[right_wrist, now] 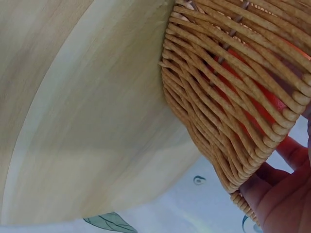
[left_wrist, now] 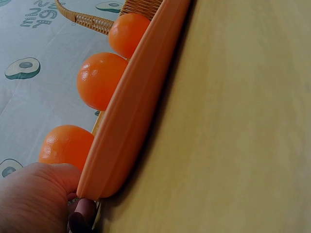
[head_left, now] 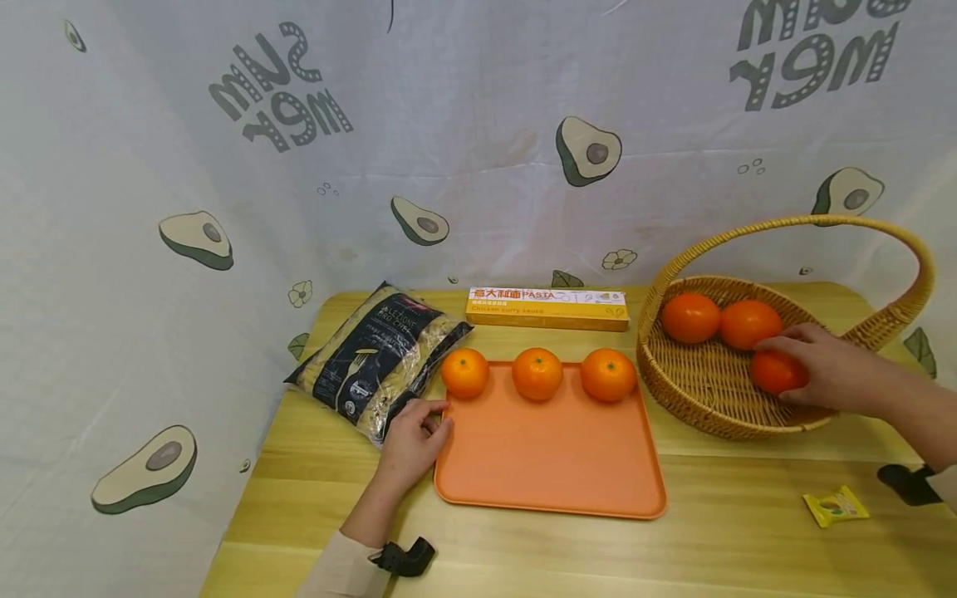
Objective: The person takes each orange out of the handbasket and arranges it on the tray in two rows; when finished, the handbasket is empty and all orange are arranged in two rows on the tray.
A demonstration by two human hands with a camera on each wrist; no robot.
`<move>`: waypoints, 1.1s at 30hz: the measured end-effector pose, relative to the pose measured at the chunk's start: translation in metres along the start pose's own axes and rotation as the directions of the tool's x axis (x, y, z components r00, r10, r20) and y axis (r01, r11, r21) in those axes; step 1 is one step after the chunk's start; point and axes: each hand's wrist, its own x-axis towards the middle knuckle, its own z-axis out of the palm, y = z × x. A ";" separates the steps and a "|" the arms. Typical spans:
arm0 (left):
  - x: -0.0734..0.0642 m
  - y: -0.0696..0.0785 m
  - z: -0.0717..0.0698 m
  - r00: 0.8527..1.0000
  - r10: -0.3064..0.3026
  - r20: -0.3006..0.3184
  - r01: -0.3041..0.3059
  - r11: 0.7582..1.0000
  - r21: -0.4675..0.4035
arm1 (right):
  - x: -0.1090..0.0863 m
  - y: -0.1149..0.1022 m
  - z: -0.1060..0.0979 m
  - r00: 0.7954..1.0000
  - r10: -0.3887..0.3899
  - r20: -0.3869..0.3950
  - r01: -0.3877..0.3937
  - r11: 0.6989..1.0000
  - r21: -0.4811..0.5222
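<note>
Head view, with the rectangular orange plastic tray (head_left: 549,457) as the clock's centre: a clear plastic pasta bag with a black label (head_left: 366,365) lies at ten o'clock on the light wooden table (head_left: 299,515). At nine o'clock is the bare left hand (head_left: 415,433), below it a black wrist strap (head_left: 404,558); its thumb and fingers pinch the tray's left rim, close together, as the left wrist view also shows. Along the tray's far edge sit three round, glossy oranges: a first orange (head_left: 465,372) at eleven, a second orange (head_left: 537,374) at twelve, a third orange (head_left: 608,374) at one. Beyond them, at twelve o'clock, lies a long white-and-yellow cardboard box (head_left: 547,316). At two o'clock stands a round, honey-coloured wicker basket (head_left: 673,415) with an arched handle (head_left: 792,222). On the basket's own dial, a smooth red-orange tomato (head_left: 691,317) rests at ten, another tomato (head_left: 751,324) at one, and a redder tomato (head_left: 773,372) towards four, held by the right hand (head_left: 822,370), fingers and thumb curled round it; whether it touches the basket floor I cannot tell. At four o'clock from the tray lies a small yellow wrapped packet (head_left: 836,507).
</note>
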 end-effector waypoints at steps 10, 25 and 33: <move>-0.001 0.002 0.000 1.000 0.001 -0.004 -0.001 1.000 0.002 | -0.002 -0.003 0.000 1.000 0.006 -0.014 -0.006 1.000 -0.024; -0.001 0.001 0.001 1.000 0.007 -0.010 -0.008 1.000 -0.008 | -0.005 -0.024 0.000 0.980 -0.063 -0.190 0.065 0.998 0.003; -0.001 0.001 0.000 1.000 0.001 -0.008 -0.001 1.000 -0.005 | -0.004 -0.040 -0.008 0.980 -0.014 -0.197 0.024 0.998 0.050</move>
